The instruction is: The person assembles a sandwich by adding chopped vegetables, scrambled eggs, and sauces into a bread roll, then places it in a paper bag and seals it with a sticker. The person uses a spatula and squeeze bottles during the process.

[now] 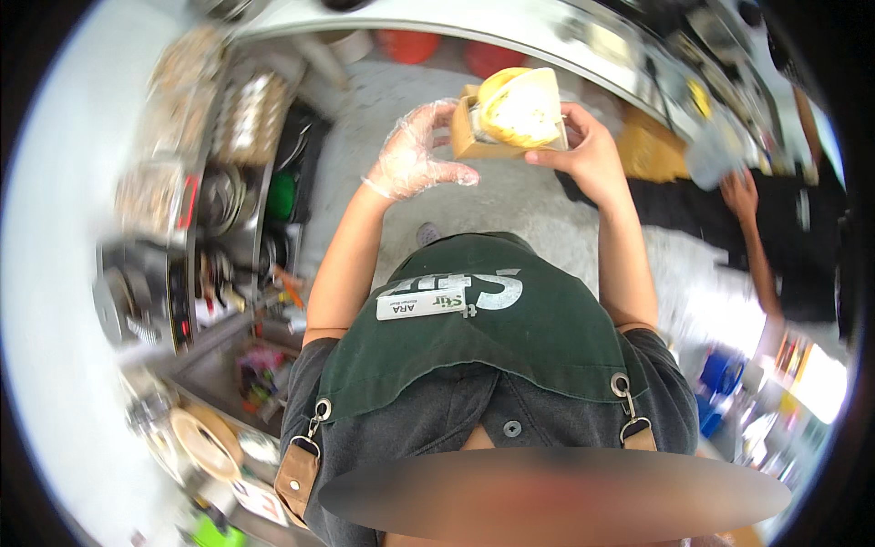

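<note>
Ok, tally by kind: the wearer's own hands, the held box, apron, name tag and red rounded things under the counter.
Gloved left hand plus bare right hand: 2
Cardboard box: 1
Green apron: 1
White name tag: 1
Red rounded things: 2
Total: 7

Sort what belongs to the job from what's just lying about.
In use: brown box, gripped by the right hand; yellow food in it; gloved left hand, at its side.

Apparently just lying about: red containers beneath the counter; green object.
</note>
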`<state>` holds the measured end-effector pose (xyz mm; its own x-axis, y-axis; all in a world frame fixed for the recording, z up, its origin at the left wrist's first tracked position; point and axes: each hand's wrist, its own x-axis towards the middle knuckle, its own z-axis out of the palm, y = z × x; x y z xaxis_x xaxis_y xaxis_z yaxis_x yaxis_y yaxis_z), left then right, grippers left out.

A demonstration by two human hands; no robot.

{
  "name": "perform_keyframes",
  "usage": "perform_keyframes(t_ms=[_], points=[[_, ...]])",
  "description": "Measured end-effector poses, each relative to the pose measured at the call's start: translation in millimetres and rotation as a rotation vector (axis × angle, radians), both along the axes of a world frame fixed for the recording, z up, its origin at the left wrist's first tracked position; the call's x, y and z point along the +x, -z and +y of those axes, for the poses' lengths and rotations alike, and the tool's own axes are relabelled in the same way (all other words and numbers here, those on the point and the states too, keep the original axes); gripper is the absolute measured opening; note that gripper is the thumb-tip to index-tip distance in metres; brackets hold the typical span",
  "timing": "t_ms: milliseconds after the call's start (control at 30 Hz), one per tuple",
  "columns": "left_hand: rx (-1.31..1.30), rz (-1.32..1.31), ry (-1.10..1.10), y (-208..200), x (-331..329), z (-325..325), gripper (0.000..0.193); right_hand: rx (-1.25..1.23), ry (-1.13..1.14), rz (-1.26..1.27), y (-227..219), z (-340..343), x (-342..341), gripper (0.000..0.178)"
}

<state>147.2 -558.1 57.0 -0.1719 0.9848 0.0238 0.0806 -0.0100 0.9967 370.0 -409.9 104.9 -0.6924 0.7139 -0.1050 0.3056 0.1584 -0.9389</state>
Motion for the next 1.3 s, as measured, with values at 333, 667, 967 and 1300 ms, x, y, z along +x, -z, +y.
perform_keyframes(t_ms=[333, 667, 967, 1300], points=[[-0.019, -0.342, 0.711, -23.0, 254.3, 116.3, 0.078, -0.05, 0.549, 0.037, -24.2, -71.7, 277.3, 0.082], [-0.055, -0.438, 1.349, -30.5, 517.0, 137.1, 0.072, -0.858, 0.655, 1.266, 0.5, -97.3, 557.2, 0.112], [-0.085, -0.333, 1.643, -25.7, 652.4, 225.6, 0.073, -0.412, 0.75, 0.983, -6.2, -43.1, 690.9, 0.086], [-0.199, -0.46, 1.709, -33.3, 809.7, 289.9, 0.075, -0.73, 1.287, 1.372, 86.4, -21.7, 847.8, 0.084]])
